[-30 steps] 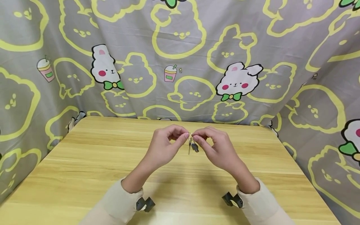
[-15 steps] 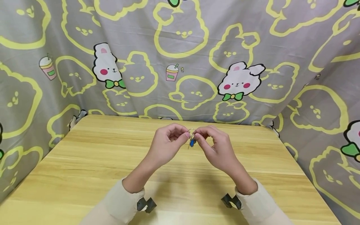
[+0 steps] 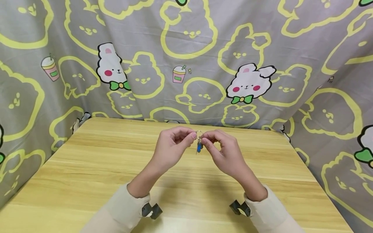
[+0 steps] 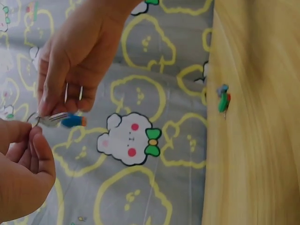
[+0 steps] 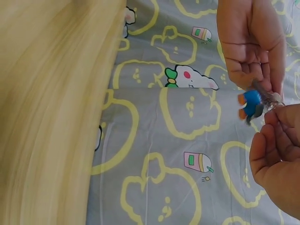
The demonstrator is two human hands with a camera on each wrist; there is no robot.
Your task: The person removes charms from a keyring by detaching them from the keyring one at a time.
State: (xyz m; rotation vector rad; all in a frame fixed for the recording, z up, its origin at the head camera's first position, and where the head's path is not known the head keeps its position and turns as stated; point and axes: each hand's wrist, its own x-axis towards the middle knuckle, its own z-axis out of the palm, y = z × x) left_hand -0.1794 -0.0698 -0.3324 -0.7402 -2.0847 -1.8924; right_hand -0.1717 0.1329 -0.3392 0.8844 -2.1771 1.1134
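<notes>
In the head view, my left hand (image 3: 172, 147) and right hand (image 3: 225, 152) meet above the table. Between their thumbs and fingertips they pinch a thin gold-coloured key ring (image 3: 199, 131) from both sides. A blue charm (image 3: 199, 148) hangs under it; the right wrist view gives the charm (image 5: 252, 102) orange feet. Slim metal pieces (image 4: 58, 116) hang beside the charm in the left wrist view; I cannot tell whether they are keys. Fingertips hide parts of the ring, including any opening in it.
A pale wooden table (image 3: 116, 168) spreads beneath both hands. In the left wrist view a small blurred green, red and blue-grey thing (image 4: 224, 101) lies on it near the far edge. A grey curtain (image 3: 145, 35) with yellow outlines encloses the table's back and sides.
The ring, edge-on a second ago, has turned upright and shows its loop. Beneath it, the blue charm has come into sight where a dark side showed. Both hands still pinch the ring.
</notes>
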